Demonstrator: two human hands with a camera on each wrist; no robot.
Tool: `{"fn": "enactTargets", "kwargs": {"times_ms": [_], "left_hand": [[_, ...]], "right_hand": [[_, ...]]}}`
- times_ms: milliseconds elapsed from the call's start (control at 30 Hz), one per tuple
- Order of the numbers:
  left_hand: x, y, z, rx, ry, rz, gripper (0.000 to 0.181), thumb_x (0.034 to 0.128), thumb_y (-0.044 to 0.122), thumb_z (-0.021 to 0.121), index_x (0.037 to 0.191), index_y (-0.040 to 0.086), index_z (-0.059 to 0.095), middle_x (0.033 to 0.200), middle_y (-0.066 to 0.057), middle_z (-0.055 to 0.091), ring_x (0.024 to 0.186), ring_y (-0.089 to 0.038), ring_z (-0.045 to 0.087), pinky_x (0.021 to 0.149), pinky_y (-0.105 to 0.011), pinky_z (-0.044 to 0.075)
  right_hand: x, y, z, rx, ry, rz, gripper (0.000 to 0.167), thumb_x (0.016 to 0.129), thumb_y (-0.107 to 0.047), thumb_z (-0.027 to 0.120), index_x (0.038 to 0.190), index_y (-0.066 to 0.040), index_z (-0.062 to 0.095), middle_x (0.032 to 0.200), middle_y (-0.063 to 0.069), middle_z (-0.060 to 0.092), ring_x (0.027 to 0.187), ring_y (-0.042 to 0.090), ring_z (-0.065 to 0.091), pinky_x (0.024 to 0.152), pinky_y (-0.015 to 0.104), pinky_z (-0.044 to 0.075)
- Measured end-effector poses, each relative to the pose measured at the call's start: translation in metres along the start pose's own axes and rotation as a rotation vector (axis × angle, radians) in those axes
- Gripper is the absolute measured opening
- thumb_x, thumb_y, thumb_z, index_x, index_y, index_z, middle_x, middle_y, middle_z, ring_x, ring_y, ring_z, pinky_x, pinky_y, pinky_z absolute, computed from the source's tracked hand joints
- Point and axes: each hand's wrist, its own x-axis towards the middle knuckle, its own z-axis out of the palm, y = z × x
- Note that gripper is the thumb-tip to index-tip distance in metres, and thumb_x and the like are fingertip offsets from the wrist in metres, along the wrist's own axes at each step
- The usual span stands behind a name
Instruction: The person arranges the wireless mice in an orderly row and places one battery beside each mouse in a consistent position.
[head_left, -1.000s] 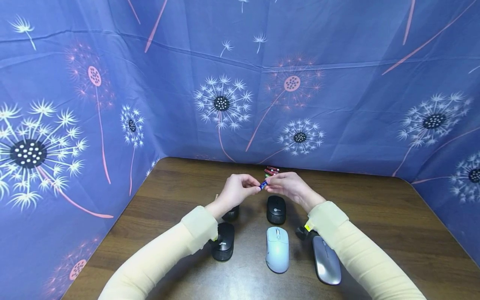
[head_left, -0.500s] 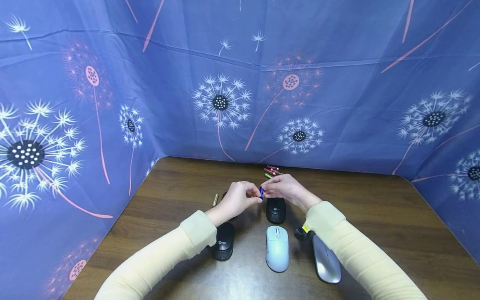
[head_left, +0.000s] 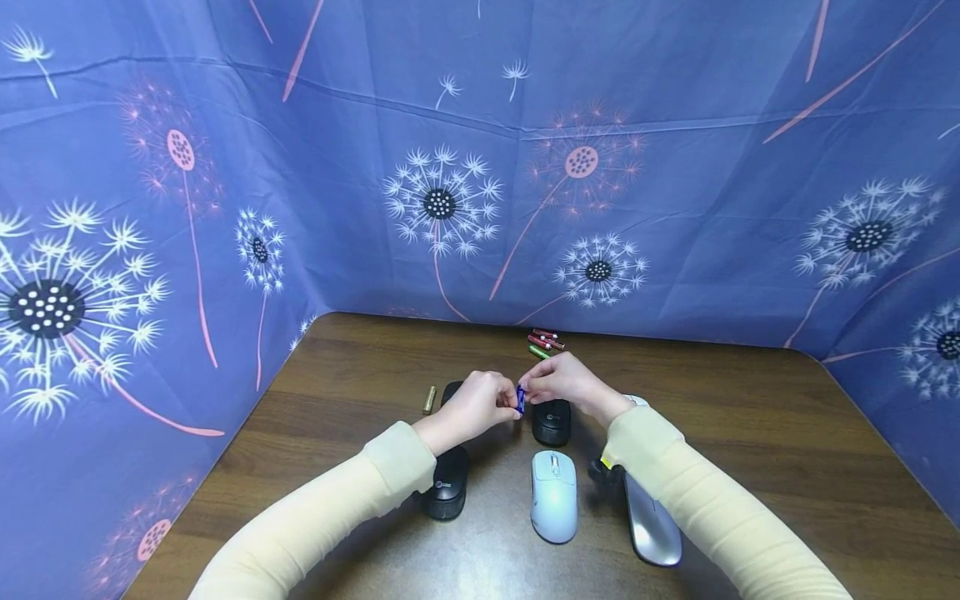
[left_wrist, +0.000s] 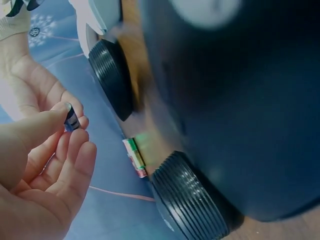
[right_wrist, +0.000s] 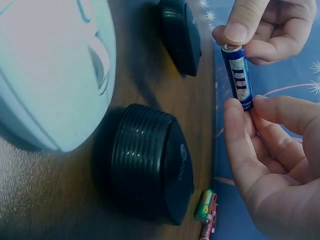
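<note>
A small blue battery [head_left: 521, 399] is held between both hands above the table. In the right wrist view the battery [right_wrist: 238, 77] shows a white label with dark bars; the left hand [right_wrist: 275, 30] pinches one end, and the right hand [right_wrist: 280, 160] has thumb and fingertips on the other end. From the head view, the left hand [head_left: 480, 406] is at the battery's left and the right hand [head_left: 567, 385] at its right, over a black mouse [head_left: 552, 423]. The left wrist view shows the battery [left_wrist: 72, 119] partly covered by fingertips.
Red batteries [head_left: 542, 342] and a green one [head_left: 538, 352] lie at the back; a gold battery [head_left: 429, 400] lies left. A black mouse [head_left: 447, 485], a light blue mouse [head_left: 554, 500] and a grey mouse [head_left: 654, 529] stand nearer. Another black mouse is partly hidden behind the left hand.
Both hands have moved slightly down and toward the body with the blue battery, which has turned from slanted to nearly upright in the head view. The gold battery is now fully uncovered.
</note>
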Motion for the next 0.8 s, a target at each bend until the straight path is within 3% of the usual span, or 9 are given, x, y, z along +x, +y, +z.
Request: {"fn": "enactTargets", "kwargs": {"times_ms": [467,733,800], "left_hand": [[0.013,0.003,0.005,0.269,-0.200,0.007,0.019,0.0809,0.023,0.075,0.067,0.016,0.066,0.061,0.010,0.055,0.054,-0.002,0.047,0.053,-0.015,0.041],[0.019,0.004,0.008,0.348,-0.240,0.005,0.023,0.0806,0.024,0.076,0.063,0.017,0.062,0.058,0.009,0.052,0.053,-0.005,0.045,0.050,-0.017,0.039],[0.020,0.004,0.009,0.360,-0.247,0.005,0.025,0.0805,0.023,0.076,0.061,0.017,0.061,0.057,0.009,0.051,0.053,-0.005,0.044,0.050,-0.018,0.038]], "right_hand": [[0.010,0.012,0.002,-0.153,0.022,0.034,0.017,0.087,0.003,0.059,0.098,0.014,0.066,0.084,0.018,0.070,0.071,0.018,0.069,0.072,0.036,0.058],[0.014,0.015,0.003,-0.221,0.028,0.001,0.015,0.084,0.004,0.060,0.094,0.014,0.067,0.078,0.018,0.070,0.064,0.016,0.068,0.065,0.032,0.058],[0.015,0.016,0.002,-0.278,0.031,-0.018,0.014,0.084,0.003,0.061,0.091,0.011,0.069,0.072,0.015,0.069,0.057,0.013,0.065,0.059,0.029,0.057]]}}
